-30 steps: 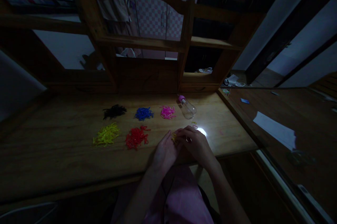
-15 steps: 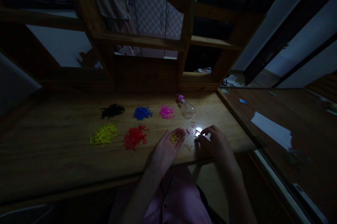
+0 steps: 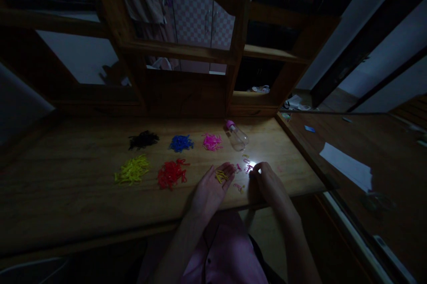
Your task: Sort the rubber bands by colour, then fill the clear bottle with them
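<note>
My left hand (image 3: 211,188) lies palm up near the table's front edge, fingers stretched out flat. Several small yellow strips (image 3: 220,176), like rubber bands, rest on its palm and fingers. My right hand (image 3: 267,179) is bent down over the table with thumb and fingertips pressed together; whatever is between them is hidden. Right by those fingertips are a bright spot of light and a few thin pinkish-red strips (image 3: 248,168). Between the two hands lie scattered pink pieces (image 3: 238,168) and, closer to me, a small pink and yellow cluster (image 3: 239,187).
Heaps of black (image 3: 143,140), blue (image 3: 181,143), pink (image 3: 212,142), yellow (image 3: 132,169) and red strips (image 3: 171,173) cover the table's middle left. A clear bottle with a pink cap (image 3: 237,137) lies behind my hands. Wooden shelving (image 3: 187,52) rises at the back; white paper (image 3: 347,166) lies right.
My right hand has drawn its fingers together and shifted slightly left, toward the pinkish-red strips. The left hand keeps its place with the yellow strips on it.
</note>
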`<state>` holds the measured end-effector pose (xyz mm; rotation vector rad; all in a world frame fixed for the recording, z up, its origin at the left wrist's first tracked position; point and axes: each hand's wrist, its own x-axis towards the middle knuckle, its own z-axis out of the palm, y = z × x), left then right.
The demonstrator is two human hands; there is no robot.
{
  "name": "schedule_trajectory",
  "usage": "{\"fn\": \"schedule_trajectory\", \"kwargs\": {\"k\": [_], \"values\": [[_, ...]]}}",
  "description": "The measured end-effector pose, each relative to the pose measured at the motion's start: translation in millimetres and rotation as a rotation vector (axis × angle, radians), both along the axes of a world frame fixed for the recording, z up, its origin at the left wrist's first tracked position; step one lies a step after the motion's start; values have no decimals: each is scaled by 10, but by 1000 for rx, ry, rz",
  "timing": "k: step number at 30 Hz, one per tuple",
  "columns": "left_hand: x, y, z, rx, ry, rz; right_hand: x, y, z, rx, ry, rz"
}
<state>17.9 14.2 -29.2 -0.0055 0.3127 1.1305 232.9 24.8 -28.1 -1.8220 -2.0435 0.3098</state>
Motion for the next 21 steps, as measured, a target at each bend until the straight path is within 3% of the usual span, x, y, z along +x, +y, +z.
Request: {"fn": "schedule_trajectory", "kwargs": {"k": [4, 9, 11, 14, 16, 18, 21], "values": [[-8, -4, -16, -1, -4, -4, 112, 13, -32, 21, 72, -71], [20, -12, 133, -30, 68, 3, -76, -67, 226, 93, 222, -68], [47, -8, 266, -182, 284, 9, -330, -140, 317, 75, 286, 8], [76, 1, 456, -534, 696, -20, -765, -248, 347, 68, 212, 195], [75, 3, 528, -619, 774, -34, -967, -291, 339, 88, 154, 235], [60, 4, 536, -527, 676, -15, -1032, -302, 355, 132, 180, 202], [33, 11, 425, -321, 445, 20, -877, -280, 426, 205, 292, 103]]}}
